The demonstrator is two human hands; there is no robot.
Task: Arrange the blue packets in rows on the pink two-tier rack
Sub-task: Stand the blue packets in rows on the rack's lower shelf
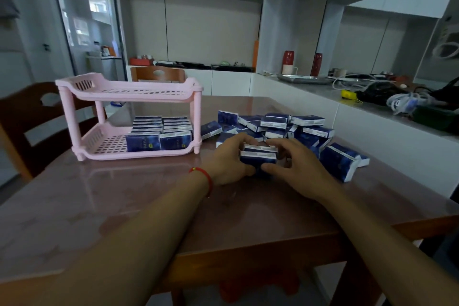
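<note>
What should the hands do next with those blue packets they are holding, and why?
Probably lift the small stack of blue packets, gripped between the left hand and right hand, over to the pink rack. Its lower tier holds two rows on the right side, with bare space on its left, so a third row seems to fit there. The top tier looks unfilled.

rack [129, 117]: on table [124, 206], far left
rowed packets [159, 131]: in rack's lower tier, right half
loose pile [273, 126]: right of rack
hands [231, 159]: before pile, right of rack, around small stack [258, 155]
</note>
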